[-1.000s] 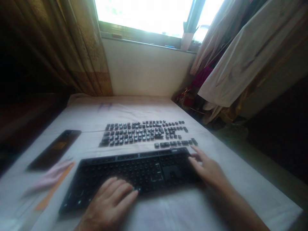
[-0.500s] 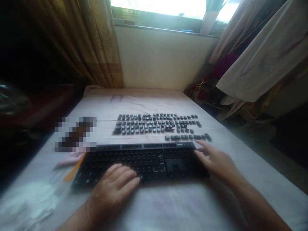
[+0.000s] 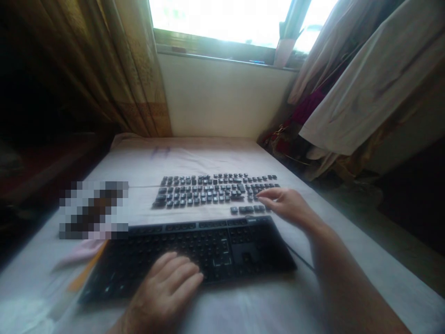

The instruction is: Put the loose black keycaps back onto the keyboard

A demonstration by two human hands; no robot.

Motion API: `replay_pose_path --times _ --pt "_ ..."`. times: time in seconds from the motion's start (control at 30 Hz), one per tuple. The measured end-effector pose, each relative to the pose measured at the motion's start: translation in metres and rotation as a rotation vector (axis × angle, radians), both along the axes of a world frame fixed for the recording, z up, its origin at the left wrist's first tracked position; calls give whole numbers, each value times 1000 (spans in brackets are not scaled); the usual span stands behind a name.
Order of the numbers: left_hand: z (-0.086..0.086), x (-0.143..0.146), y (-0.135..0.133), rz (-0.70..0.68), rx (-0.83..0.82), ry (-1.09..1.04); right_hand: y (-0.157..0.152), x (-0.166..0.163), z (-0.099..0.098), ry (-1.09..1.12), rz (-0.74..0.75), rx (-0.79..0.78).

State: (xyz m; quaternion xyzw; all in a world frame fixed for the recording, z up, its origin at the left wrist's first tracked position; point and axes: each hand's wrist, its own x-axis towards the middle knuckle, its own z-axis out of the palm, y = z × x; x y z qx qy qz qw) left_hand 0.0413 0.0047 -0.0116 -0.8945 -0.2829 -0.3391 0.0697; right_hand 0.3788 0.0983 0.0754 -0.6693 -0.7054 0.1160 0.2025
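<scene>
A black keyboard frame (image 3: 194,250) with its keys taken off lies on the white cloth-covered table (image 3: 208,153) in front of me. Beyond it, several loose black keycaps (image 3: 208,189) are laid out in rows. My left hand (image 3: 167,287) rests on the frame's near edge, fingers spread on it. My right hand (image 3: 287,204) reaches past the frame's far right corner, its fingertips at the right end of the keycap rows. Whether it pinches a cap is hidden.
A dark, blurred-out flat object (image 3: 93,209) lies left of the keycaps, with a pink cloth (image 3: 81,250) and an orange strip (image 3: 85,273) beside the frame. Curtains (image 3: 132,74) hang left and right of a bright window (image 3: 222,18). The table's right edge drops to the floor.
My right hand has left the frame's right end and moved forward to the loose keycaps. My left hand stays on the frame. The view has shifted slightly.
</scene>
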Motion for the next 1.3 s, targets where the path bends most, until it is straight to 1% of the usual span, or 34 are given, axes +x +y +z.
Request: replay_pose_path --times 0.07,0.2,0.27,0.3,0.43,0.53,0.6,0.73,0.83,0.9,1.1,1.2,1.3 --pt "-3 0 1 4 0 -15 8 -10 -6 7 40 -21" --pt "-6 1 3 -26 61 -123 16 -30 -22 -118 134 -65" --pt "-7 1 3 -16 4 -84 17 -37 -29 -155 146 -58" --pt "-8 1 3 -8 -30 -62 17 -39 -31 -163 148 -54" --pt "-18 1 4 -6 37 -160 17 -41 -37 -210 177 -17" --pt "-21 1 4 -6 16 -152 18 -42 -40 -240 204 3" --pt "-18 0 3 -11 -8 -128 19 -42 -42 -246 210 -1" --pt "-4 -1 -1 -11 -105 -52 20 -43 -46 -257 214 -23" --pt "3 -1 -1 -23 -119 -36 21 -43 -47 -265 209 -39" --pt "3 -1 -1 -25 -124 -24 21 -43 -48 -271 205 -47" --pt "-4 -1 0 -28 -94 -68 21 -44 -51 -295 198 -41" --pt "-2 -1 0 -25 -100 -48 21 -44 -52 -313 210 -19" --pt "3 -1 -1 -20 -124 -13 19 -46 -48 -328 206 32"
